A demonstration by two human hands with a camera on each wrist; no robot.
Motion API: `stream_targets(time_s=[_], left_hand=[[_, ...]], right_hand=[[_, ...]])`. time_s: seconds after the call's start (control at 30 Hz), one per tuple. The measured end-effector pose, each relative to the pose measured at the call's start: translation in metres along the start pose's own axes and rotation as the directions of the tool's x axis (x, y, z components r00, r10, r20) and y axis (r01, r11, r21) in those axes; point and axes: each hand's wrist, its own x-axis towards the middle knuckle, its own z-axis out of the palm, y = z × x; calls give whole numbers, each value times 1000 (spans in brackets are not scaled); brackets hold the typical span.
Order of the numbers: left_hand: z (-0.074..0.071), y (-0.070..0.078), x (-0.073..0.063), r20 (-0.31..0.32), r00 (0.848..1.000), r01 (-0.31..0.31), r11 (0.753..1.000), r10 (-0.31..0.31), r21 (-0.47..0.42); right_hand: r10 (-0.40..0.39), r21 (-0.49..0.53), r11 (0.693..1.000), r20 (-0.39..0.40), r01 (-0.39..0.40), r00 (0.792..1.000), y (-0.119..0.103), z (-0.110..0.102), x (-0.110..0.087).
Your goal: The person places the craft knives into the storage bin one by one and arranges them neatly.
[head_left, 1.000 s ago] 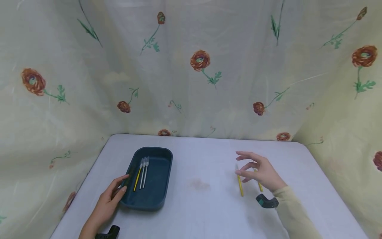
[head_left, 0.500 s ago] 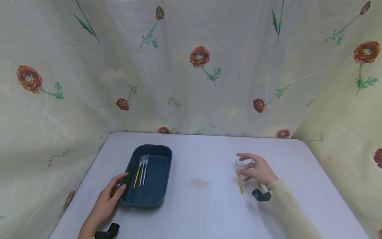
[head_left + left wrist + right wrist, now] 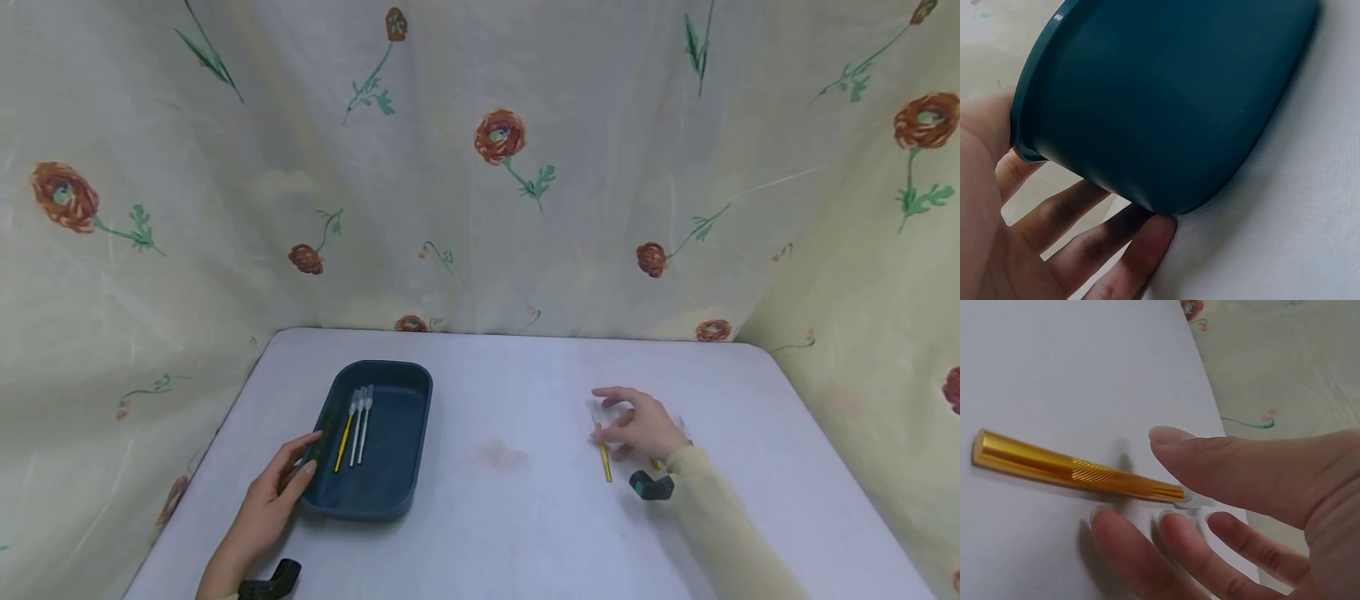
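My left hand holds the dark blue tray at its left side, thumb and a finger at the rim. In the left wrist view, other fingers lie along the tray's outer wall. Inside lie a gold craft knife and two silver craft knives, with clear caps. At right, my right hand is just over another gold craft knife lying on the table. Its thumb and fingers are spread on either side of the capped end, without a visible grip. A further gold craft knife is mostly hidden beneath this hand.
The white-covered table is enclosed at the back and sides by a flower-printed curtain. A faint stain marks the cloth between the tray and the right hand. Each wrist wears a black device.
My right hand has come down closer to the gold craft knife and now covers more of the one behind it. The left hand stays at the tray. The head view has tilted slightly.
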Motion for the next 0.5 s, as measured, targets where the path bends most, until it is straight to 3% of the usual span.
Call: stream_targets(time_s=[0.5], left_hand=[[0,0,-1,6,1000,11,1000,-11,-6]], right_hand=[[-22,-84,996,45,26,999,8,3,8]])
